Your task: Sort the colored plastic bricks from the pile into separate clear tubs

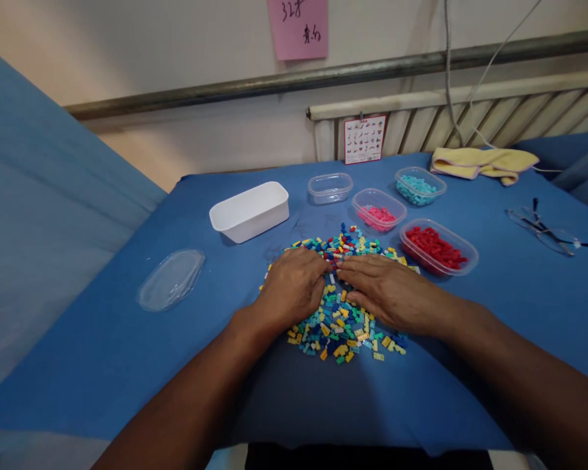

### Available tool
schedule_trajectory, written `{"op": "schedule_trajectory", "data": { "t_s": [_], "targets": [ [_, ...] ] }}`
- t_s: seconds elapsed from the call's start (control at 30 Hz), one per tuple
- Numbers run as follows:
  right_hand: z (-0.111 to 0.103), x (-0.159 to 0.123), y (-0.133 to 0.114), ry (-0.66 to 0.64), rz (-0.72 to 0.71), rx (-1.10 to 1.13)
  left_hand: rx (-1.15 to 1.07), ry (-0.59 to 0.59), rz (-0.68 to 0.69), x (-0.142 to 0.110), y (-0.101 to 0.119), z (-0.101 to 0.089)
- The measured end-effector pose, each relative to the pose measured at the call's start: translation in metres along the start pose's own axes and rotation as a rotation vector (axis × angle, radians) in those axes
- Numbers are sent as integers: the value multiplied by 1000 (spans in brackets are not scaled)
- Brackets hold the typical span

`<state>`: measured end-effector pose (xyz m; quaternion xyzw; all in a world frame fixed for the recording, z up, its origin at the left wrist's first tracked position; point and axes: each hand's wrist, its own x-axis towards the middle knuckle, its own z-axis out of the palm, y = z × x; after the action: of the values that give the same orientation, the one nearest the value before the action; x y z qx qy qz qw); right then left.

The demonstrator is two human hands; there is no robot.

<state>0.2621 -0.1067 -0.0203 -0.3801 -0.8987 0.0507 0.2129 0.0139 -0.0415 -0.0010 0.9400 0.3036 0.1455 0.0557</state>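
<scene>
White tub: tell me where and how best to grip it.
The white tub is probably best pinched midway along its long near rim, thumb outside and fingers inside. Come from the near side with the left hand, the closer one: the tub stands upright, its open top admits fingers, and nothing lies against that near wall.

1. Wall (186, 46): pale, warmer-toned at left; pink paper (298, 29) with handwriting on it.
2. Metal pipe (274, 84) crosses the wall, above a cream radiator (421, 100).
3. Cables (448, 72) hang at right.
4. Table (102, 365): blue-covered; near edge shadowed.
5. Blue curtain (53, 163) at left.
</scene>
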Motion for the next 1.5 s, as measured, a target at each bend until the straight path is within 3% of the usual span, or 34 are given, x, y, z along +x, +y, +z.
{"op": "schedule_trajectory", "data": {
  "t_s": [0.27, 0.5, 0.8, 1.07, 1.27, 1.5],
  "targets": [
    [-14, -2, 0, 37, -28, -59, 64, 17, -60, 7, 4, 2],
    [-11, -1, -1, 86, -2, -76, 227, -158, -69, 28, 17, 3],
    [-12, -5, -2, 101, -28, -72, 222, -211, -89, 32, 11, -1],
    [-11, -8, -1, 104, -25, -44, 248, -323, -51, 47, 7, -19],
    [-12, -10, -1, 101, -29, -32, 178, -274, -102, 41, 9, -21],
    [-12, -11, -6, 101, -24, 0, 166, -194, -10, 36, 3, -10]
  ]
}}
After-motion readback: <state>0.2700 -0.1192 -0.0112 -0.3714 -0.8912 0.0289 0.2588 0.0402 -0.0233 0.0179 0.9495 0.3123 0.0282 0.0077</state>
